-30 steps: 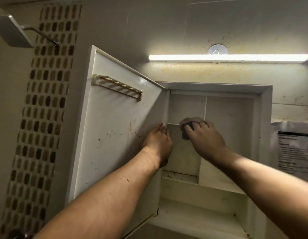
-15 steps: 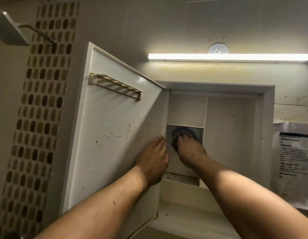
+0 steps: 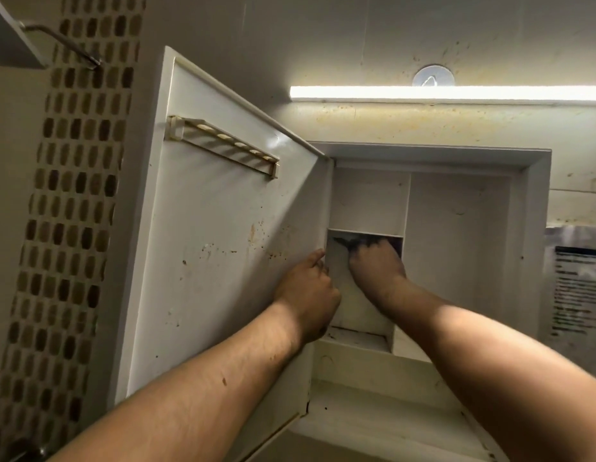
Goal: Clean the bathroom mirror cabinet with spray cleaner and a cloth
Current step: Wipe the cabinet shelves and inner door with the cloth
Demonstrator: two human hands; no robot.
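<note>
The white wall cabinet (image 3: 530,235) stands open, its stained door (image 3: 216,248) swung out to the left. My right hand (image 3: 376,265) reaches into the small left compartment just under a short shelf (image 3: 366,231) and grips a dark cloth (image 3: 366,243) pressed against the back there; only a sliver of the cloth shows above my knuckles. My left hand (image 3: 310,291) rests at the hinge side, where the door meets the cabinet frame, with its fingers curled round that edge. No spray cleaner is in view.
A slotted rack (image 3: 223,141) is fixed high on the door's inside. Above the cabinet glows a light bar (image 3: 446,93). A printed paper sheet (image 3: 576,288) hangs on the right wall. Mosaic tiles (image 3: 73,201) and a shower head (image 3: 13,45) are at the left.
My right hand with the cloth has gone from the shelf's front edge down into the compartment beneath it, then up under the shelf. My left hand has stayed at the hinge edge.
</note>
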